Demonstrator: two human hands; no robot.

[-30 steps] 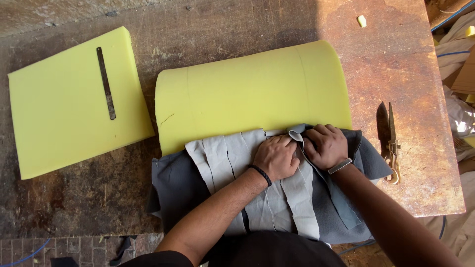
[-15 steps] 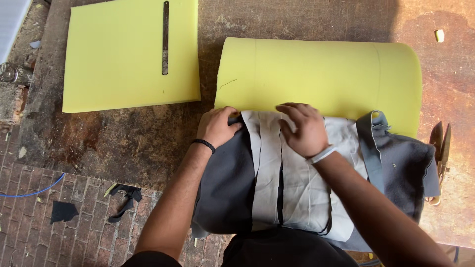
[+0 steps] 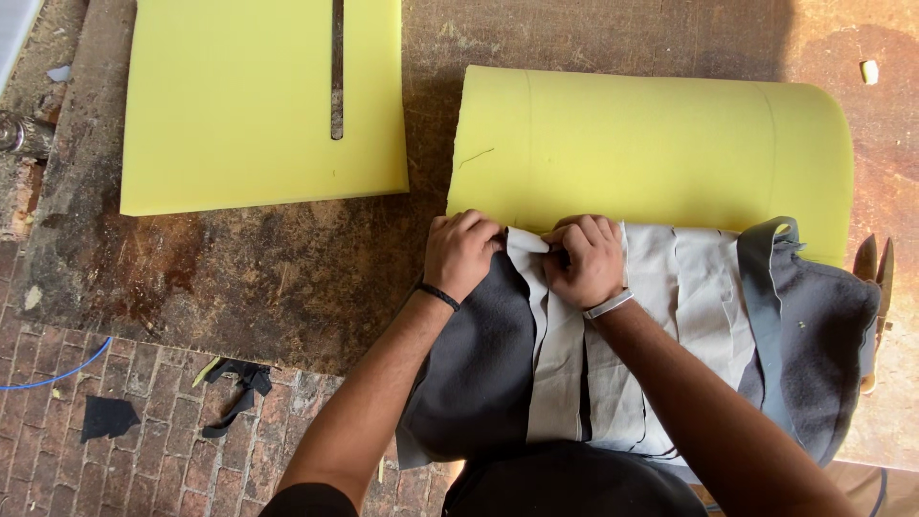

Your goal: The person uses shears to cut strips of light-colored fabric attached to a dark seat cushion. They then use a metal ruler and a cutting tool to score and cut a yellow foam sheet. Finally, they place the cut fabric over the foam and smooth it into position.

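1. Far left, the flat yellow foam slab with a dark slot (image 3: pixel 258 101) is lying untouched on the worn wooden counter (image 3: pixel 316 278).
2. Our left hand (image 3: pixel 462 252) has slid left along the edge since a second ago, its grip now clamped on the dark grey felt cover (image 3: pixel 479 364).
3. Our right hand (image 3: pixel 586 258) has followed, its grip pinching the pale beige fabric panel (image 3: pixel 560 373).
4. We are working the cover's left end against the curved yellow foam cushion (image 3: pixel 651 144).
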